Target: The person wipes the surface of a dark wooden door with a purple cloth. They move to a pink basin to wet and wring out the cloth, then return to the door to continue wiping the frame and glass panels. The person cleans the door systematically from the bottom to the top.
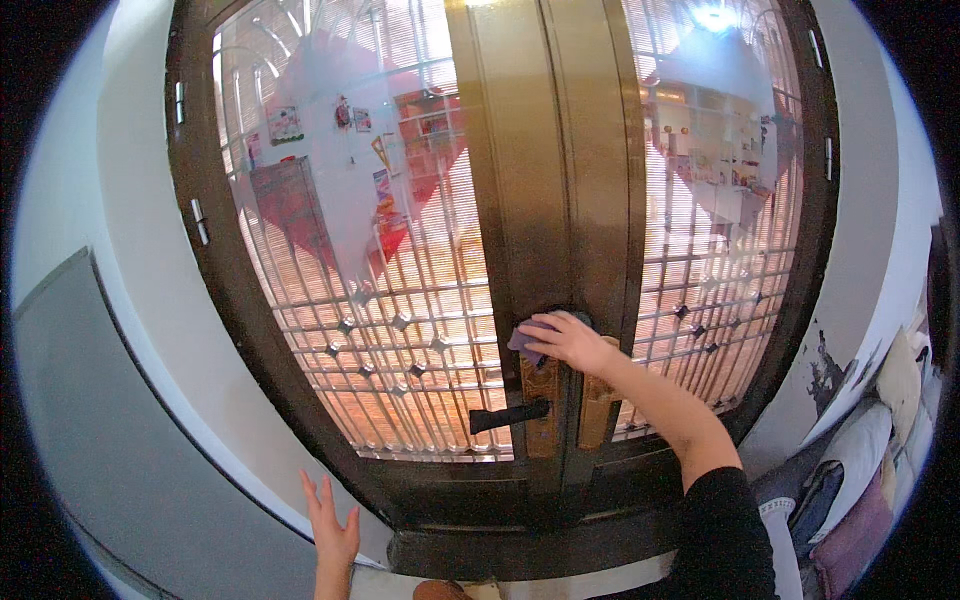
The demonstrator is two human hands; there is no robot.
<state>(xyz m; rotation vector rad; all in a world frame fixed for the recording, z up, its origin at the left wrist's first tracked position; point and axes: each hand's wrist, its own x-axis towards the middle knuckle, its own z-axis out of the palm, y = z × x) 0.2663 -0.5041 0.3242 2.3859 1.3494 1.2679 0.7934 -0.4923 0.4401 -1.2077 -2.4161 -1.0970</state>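
Note:
My right hand (572, 342) presses a purple cloth (532, 338) against the brown double door (560, 230), just above the brass handle plate (541, 425) of the left leaf. Its fingers are bent over the cloth, partly covering it. A dark door handle (510, 415) sticks out to the left below that hand, and a second brass plate (597, 410) is on the right leaf. At the lower left, my left hand (335, 525) is raised with its fingers spread, holding nothing, in front of the pale door surround.
Glass panels with metal grilles (400, 350) fill both leaves and reflect a room. A grey panel (150, 430) stands at the left. Folded fabrics and cushions (855, 535) are piled at the lower right, beside a wall with peeling paint (825, 375).

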